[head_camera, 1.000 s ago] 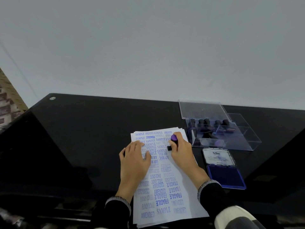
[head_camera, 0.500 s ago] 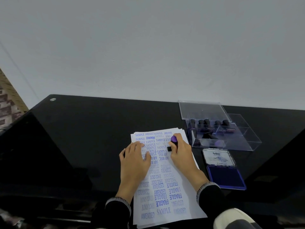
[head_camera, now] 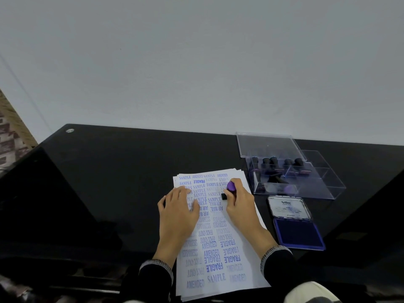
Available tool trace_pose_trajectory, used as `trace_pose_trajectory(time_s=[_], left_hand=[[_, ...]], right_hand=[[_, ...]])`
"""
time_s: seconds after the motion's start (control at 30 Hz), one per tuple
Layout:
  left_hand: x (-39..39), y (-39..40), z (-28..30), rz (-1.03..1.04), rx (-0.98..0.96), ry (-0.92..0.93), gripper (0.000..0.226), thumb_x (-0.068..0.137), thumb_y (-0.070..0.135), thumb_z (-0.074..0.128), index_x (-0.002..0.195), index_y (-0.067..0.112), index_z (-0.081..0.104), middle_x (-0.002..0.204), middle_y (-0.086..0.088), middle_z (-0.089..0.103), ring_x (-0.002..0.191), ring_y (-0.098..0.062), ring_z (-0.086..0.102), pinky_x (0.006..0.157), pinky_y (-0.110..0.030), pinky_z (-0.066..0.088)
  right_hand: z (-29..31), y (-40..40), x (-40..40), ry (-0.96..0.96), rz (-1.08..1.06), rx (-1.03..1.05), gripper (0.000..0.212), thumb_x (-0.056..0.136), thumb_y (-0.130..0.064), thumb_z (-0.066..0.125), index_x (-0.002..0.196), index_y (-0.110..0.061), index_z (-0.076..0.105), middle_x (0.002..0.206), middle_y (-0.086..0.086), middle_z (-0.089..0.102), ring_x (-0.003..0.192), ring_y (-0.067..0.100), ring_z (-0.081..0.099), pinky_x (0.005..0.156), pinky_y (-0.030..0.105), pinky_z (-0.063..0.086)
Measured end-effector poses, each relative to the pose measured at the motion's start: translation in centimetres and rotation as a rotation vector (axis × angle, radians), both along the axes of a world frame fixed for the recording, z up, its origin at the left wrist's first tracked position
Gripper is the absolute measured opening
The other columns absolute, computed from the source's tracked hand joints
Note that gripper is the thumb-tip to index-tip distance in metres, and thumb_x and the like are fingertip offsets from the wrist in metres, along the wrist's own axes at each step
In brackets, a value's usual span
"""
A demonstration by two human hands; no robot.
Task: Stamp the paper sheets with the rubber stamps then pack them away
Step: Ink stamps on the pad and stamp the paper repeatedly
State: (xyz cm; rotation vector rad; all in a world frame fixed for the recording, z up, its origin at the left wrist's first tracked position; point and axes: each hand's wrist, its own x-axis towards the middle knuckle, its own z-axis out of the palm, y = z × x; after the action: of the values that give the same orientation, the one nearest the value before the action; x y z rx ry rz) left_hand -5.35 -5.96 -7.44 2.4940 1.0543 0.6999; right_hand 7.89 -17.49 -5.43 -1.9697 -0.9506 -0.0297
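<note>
Looking down from the head camera, a person is leaning over a glossy black table [head_camera: 122, 182] set against a pale wall [head_camera: 196, 62]. A stack of paper sheets [head_camera: 218, 248] is lying in front of them, the top sheet already crowded with blue imprints reading SAMPLE, AMENDED, FRAGILE, AIR MAIL, EXPRESS and FAX OUT.

The left hand [head_camera: 178, 212] is lying flat on the left part of the top sheet, fingers straight and spread, pressing the paper down and gripping nothing. The right hand [head_camera: 239, 201] is curling its fingers round a stamp [head_camera: 229, 189] with a purple knob; the stamp's dark base is sitting against the sheet near its upper right part, just beside the AIR MAIL marks. Both wrists are showing dark sleeves with grey-flecked cuffs.

To the right of the sheets, a clear box [head_camera: 314, 182] is standing open, its lid [head_camera: 269, 145] lying back toward the wall. More stamps [head_camera: 273, 162] with dark handles are standing upright in a row along the box's far side, and one or two seem to be lying down nearer the front, though the plastic is blurring them. Just nearer than the box, an ink pad [head_camera: 298, 234] is lying open, its blue pad facing up and its labelled lid [head_camera: 288, 208] folded back toward the box. The pad is sitting just beside the sheets' right edge, apart from the right hand.
</note>
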Motion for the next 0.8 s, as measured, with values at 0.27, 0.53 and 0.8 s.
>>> trace_pose_trajectory(time_s=[0.27, 0.53, 0.8], left_hand=[[0.0, 0.0, 0.0, -0.001, 0.002, 0.000, 0.038, 0.094, 0.045, 0.048, 0.127, 0.027, 0.051, 0.135, 0.011, 0.049, 0.129, -0.007, 0.040, 0.112, -0.033, 0.023], [0.0, -0.1, 0.0, 0.003, 0.015, -0.008, 0.036, 0.093, 0.044, 0.051, 0.124, 0.027, 0.052, 0.132, 0.012, 0.050, 0.127, -0.007, 0.042, 0.110, -0.033, 0.023], [0.0, -0.1, 0.1, 0.000, 0.024, 0.000, 0.034, 0.092, 0.044, 0.050, 0.123, 0.028, 0.051, 0.131, 0.013, 0.050, 0.125, -0.005, 0.041, 0.109, -0.031, 0.022]], right_hand=[[0.0, 0.1, 0.2, -0.003, -0.006, -0.012, 0.017, 0.094, -0.008, 0.051, 0.111, -0.010, 0.050, 0.082, 0.002, 0.058, 0.073, 0.019, 0.058, 0.060, 0.020, 0.045], [0.9, 0.1, 0.7, 0.050, 0.041, -0.070, 0.017, 0.095, -0.011, 0.050, 0.112, -0.011, 0.048, 0.087, 0.002, 0.058, 0.075, 0.015, 0.056, 0.060, 0.013, 0.043], [1.3, -0.3, 0.2, 0.179, 0.036, -0.005, 0.015, 0.096, -0.013, 0.050, 0.109, -0.020, 0.046, 0.084, -0.012, 0.054, 0.075, 0.006, 0.055, 0.061, 0.007, 0.042]])
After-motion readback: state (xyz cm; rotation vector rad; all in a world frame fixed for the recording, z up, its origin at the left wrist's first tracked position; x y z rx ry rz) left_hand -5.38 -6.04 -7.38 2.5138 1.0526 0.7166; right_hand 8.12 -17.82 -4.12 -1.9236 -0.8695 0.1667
